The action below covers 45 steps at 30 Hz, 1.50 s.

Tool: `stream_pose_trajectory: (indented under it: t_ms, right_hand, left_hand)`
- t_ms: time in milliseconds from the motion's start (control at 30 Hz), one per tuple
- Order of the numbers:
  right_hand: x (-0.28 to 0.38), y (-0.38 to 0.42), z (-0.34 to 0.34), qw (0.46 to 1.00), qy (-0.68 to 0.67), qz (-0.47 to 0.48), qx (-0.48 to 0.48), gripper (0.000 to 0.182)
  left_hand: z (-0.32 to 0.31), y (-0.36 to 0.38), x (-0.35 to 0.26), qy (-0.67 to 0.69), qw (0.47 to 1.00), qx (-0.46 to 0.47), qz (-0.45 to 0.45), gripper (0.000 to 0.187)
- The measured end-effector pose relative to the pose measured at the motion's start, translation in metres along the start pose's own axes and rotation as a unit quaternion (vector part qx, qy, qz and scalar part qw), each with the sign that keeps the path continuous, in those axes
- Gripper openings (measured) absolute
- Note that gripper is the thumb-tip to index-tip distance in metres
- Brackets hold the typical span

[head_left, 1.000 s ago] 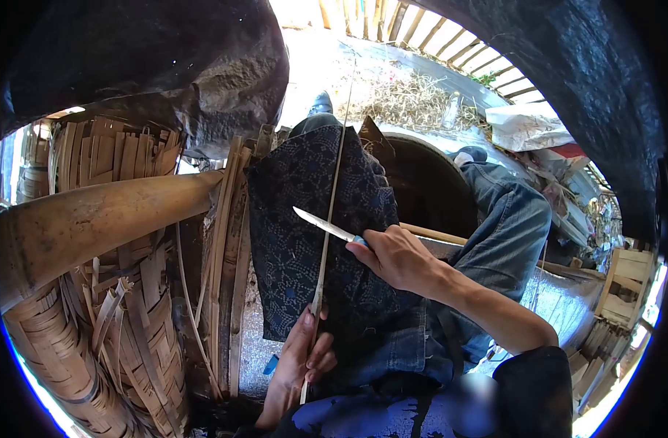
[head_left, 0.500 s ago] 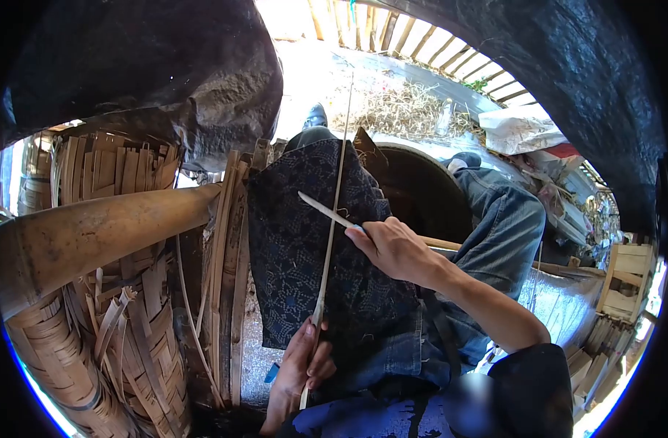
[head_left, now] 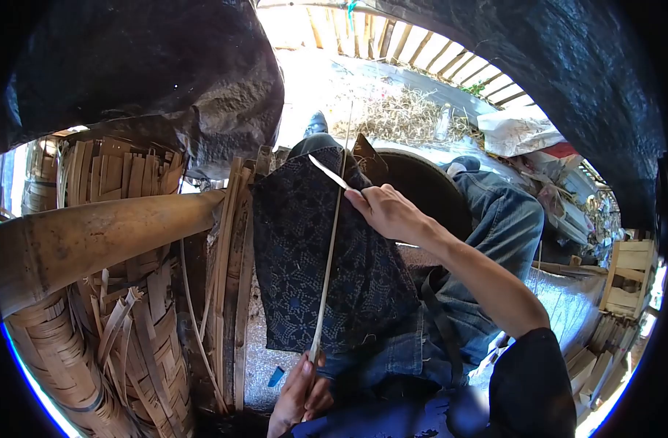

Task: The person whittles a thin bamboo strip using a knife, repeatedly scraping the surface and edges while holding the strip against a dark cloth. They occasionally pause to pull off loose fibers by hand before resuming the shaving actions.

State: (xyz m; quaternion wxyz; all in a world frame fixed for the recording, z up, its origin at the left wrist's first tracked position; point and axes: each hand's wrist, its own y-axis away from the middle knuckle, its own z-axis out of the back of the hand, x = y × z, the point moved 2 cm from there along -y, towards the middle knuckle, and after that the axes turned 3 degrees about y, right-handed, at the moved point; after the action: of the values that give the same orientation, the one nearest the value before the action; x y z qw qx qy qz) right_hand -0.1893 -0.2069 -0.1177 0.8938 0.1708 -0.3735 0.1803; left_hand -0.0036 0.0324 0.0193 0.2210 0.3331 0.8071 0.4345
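Note:
A long, thin bamboo strip (head_left: 329, 270) runs lengthwise over a dark patterned cloth (head_left: 290, 248) on my lap. Its near end is gripped in my left hand (head_left: 302, 390), fingers curled round it close to my body. My right hand (head_left: 391, 210) is closed on a knife (head_left: 325, 168), whose handle is mostly hidden in the fist. The pale blade crosses the strip near the knee and points up and left. Whether the edge cuts into the strip cannot be made out.
A thick bamboo pole (head_left: 107, 230) juts in from the left, above woven bamboo baskets (head_left: 53, 358). Upright slats (head_left: 230, 285) stand beside my leg. A dark round container (head_left: 414, 186) sits between my legs. Straw (head_left: 403, 117) lies ahead, and black sheeting (head_left: 166, 66) hangs overhead.
My right hand and the knife have moved away from my body along the strip, toward its far end. My left hand has shifted slightly nearer to me, still holding the strip.

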Motion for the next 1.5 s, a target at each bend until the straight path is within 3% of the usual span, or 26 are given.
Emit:
stream_pose_trajectory:
  t_ms: [100, 300, 333, 467, 567, 600, 633, 667, 700, 767, 800, 833, 867, 900, 933, 967, 1100, 1167, 1233, 1267, 1300, 1367, 1400, 1433, 1500]
  right_hand:
    - [0.006, 0.000, 0.002, 0.997, -0.024, -0.050, 0.053, 0.046]
    - [0.012, 0.027, 0.006, 0.999, -0.010, -0.017, 0.040, 0.044]
    - [0.012, 0.030, 0.005, 0.999, -0.035, -0.014, 0.015, 0.058]
    - [0.003, 0.020, 0.002, 1.000, -0.013, 0.009, 0.004, 0.059]
    - [-0.001, 0.001, 0.005, 1.000, 0.007, 0.006, 0.006, 0.056]
    - [-0.001, -0.005, 0.007, 0.998, -0.007, -0.022, 0.056, 0.052]
    - [-0.001, -0.009, 0.008, 0.993, -0.021, -0.051, 0.108, 0.048]
    - [-0.012, -0.012, 0.000, 0.995, -0.024, 0.015, 0.091, 0.041]
    - [-0.017, -0.015, -0.004, 0.995, -0.024, 0.015, 0.091, 0.041]
    - [-0.022, -0.021, -0.007, 0.996, 0.039, 0.054, 0.057, 0.042]
    - [-0.031, -0.024, -0.014, 0.996, 0.041, 0.053, 0.057, 0.042]
    - [-0.034, -0.025, -0.018, 0.965, 0.177, 0.180, -0.066, 0.044]
    - [-0.038, -0.023, -0.022, 0.886, 0.304, 0.298, -0.186, 0.046]
    - [-0.032, -0.026, -0.016, 0.885, 0.306, 0.298, -0.188, 0.046]
    - [-0.027, -0.035, -0.005, 0.971, 0.162, 0.162, -0.065, 0.046]
    - [-0.027, -0.040, -0.002, 0.998, 0.006, 0.016, 0.062, 0.047]
    - [-0.061, -0.071, -0.012, 0.999, 0.011, 0.032, -0.003, 0.050]
    - [-0.080, -0.092, -0.008, 0.993, -0.030, -0.110, -0.007, 0.054]
    - [-0.142, -0.114, -0.035, 0.973, 0.206, -0.046, -0.091, 0.057]
    - [-0.128, -0.107, -0.017, 0.976, -0.052, -0.186, -0.101, 0.057]
    - [-0.113, -0.099, 0.003, 0.962, -0.100, -0.237, -0.089, 0.058]
    - [-0.107, -0.080, 0.006, 0.980, -0.058, -0.160, -0.107, 0.060]
    - [-0.090, -0.062, 0.010, 0.986, -0.056, -0.101, -0.124, 0.056]
    - [-0.067, -0.040, 0.017, 0.988, -0.056, -0.042, -0.141, 0.055]
    - [-0.033, -0.001, 0.027, 0.993, -0.090, -0.047, -0.064, 0.049]
  left_hand:
    - [0.012, 0.000, 0.007, 0.036, 0.999, 0.012, 0.003, 0.026]
    - [0.020, -0.008, 0.005, 0.025, 0.999, 0.033, -0.011, 0.026]
    - [0.019, -0.006, 0.004, 0.040, 0.999, 0.030, -0.002, 0.026]
    - [0.016, 0.000, 0.001, 0.061, 0.998, 0.007, 0.016, 0.026]
    - [0.009, 0.016, 0.002, 0.024, 1.000, -0.014, 0.014, 0.026]
    - [0.002, 0.021, 0.005, 0.024, 1.000, -0.015, 0.012, 0.026]
    - [-0.003, 0.028, 0.011, 0.062, 0.984, -0.167, 0.019, 0.024]
    - [-0.004, 0.033, 0.014, 0.098, 0.944, -0.314, 0.026, 0.024]
    - [0.009, 0.036, 0.019, 0.098, 0.944, -0.314, 0.026, 0.024]
    - [0.042, 0.040, 0.031, 0.051, 0.987, -0.154, 0.011, 0.024]
    - [0.043, 0.043, 0.031, 0.051, 0.987, -0.152, 0.011, 0.024]
    - [0.044, 0.048, 0.033, 0.098, 0.978, -0.183, 0.029, 0.024]
    - [0.045, 0.051, 0.033, 0.145, 0.965, -0.214, 0.046, 0.024]
    - [0.045, 0.054, 0.034, 0.149, 0.959, -0.237, 0.047, 0.024]
    - [0.046, 0.057, 0.034, 0.146, 0.958, -0.243, 0.048, 0.024]
    - [0.047, 0.058, 0.036, 0.143, 0.957, -0.247, 0.050, 0.024]
    - [0.052, 0.062, 0.038, 0.132, 0.955, -0.261, 0.055, 0.024]
    - [0.053, 0.063, 0.038, 0.124, 0.953, -0.270, 0.059, 0.024]
    - [0.053, 0.062, 0.037, 0.122, 0.949, -0.284, 0.064, 0.024]
    - [0.051, 0.059, 0.035, 0.123, 0.947, -0.291, 0.065, 0.024]
    - [0.049, 0.056, 0.032, 0.122, 0.943, -0.303, 0.068, 0.024]
    - [0.043, 0.032, 0.017, 0.129, 0.940, -0.302, 0.088, 0.024]
    - [0.033, 0.027, 0.007, 0.013, 0.986, -0.161, 0.042, 0.024]
    - [0.019, 0.020, -0.006, -0.104, 0.995, -0.013, -0.008, 0.025]
    - [0.012, -0.014, -0.019, -0.261, 0.961, -0.038, -0.078, 0.024]
